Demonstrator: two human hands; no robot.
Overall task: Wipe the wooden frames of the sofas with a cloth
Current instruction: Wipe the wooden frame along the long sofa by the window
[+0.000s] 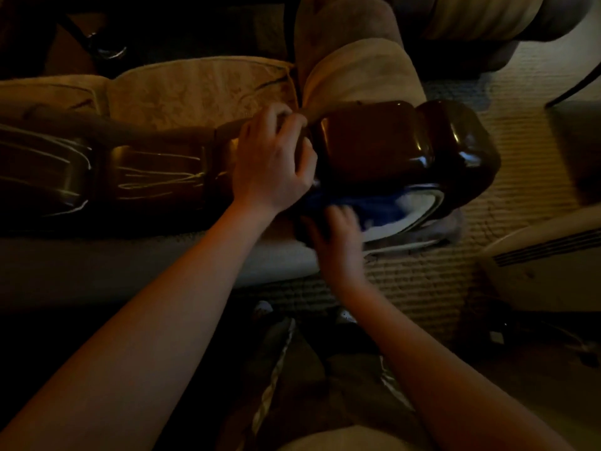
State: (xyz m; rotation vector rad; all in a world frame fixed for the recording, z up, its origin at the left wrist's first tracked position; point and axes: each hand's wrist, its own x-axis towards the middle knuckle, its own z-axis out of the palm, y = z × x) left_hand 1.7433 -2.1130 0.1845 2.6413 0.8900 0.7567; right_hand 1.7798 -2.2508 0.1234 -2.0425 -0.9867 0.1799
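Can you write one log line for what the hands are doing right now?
left hand: rests on wooden frame | right hand: presses blue cloth on frame underside | step: wiping

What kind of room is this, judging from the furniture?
Probably a living room at home: an upholstered sofa with a glossy wooden arm, beige seat cushions, and ribbed carpet.

Just above centre, the left hand (276, 161) rests curled on the glossy dark wooden frame (390, 148) of a beige sofa (201, 89). Toward four o'clock from it, the blurred right hand (338, 232) presses a blue cloth (367, 206) against the frame's lower edge. Ribbed carpet (514, 177) spreads toward three o'clock.
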